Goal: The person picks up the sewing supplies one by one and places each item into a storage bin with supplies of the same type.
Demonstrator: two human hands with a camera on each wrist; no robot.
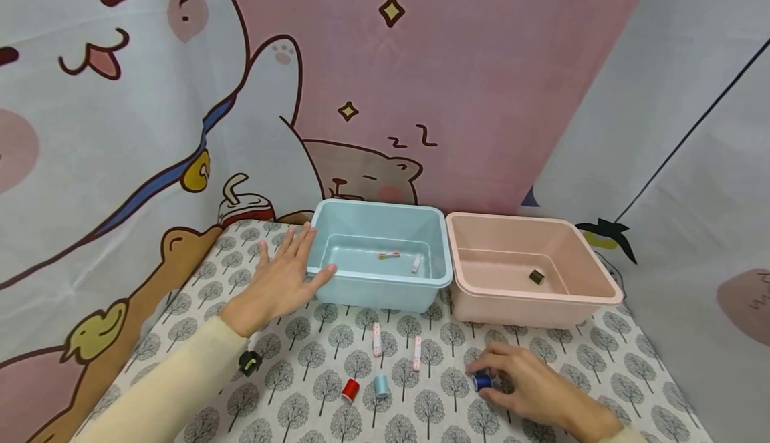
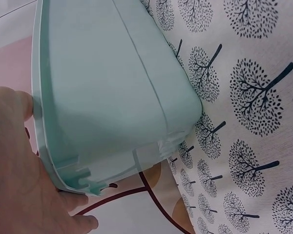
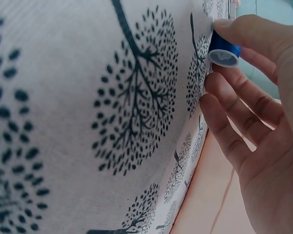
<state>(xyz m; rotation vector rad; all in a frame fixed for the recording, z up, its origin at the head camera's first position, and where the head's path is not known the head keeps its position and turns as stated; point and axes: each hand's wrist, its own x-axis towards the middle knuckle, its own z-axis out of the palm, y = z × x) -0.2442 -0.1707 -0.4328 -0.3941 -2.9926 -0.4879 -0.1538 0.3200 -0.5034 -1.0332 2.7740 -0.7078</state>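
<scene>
My right hand [image 1: 529, 386] is low over the cloth at the right, pinching a dark blue thread spool [image 1: 482, 382] between thumb and forefinger. In the right wrist view the spool's white end [image 3: 224, 58] faces the camera, and the other fingers spread beside it. My left hand [image 1: 281, 289] rests on the left rim of the light blue bin [image 1: 373, 292], fingers fairly straight, thumb over the front corner. A red spool [image 1: 350, 390] and a light blue spool [image 1: 381, 385] stand mid-table. Behind them lie two narrow pink-and-white strips [image 1: 377, 339].
The pink bin [image 1: 529, 311] stands right of the blue one and holds a small dark green item [image 1: 537, 276]. Inside the blue bin lie a pinkish strip [image 1: 388, 254] and a white one [image 1: 416, 263]. A printed curtain [image 1: 469, 82] hangs behind the table.
</scene>
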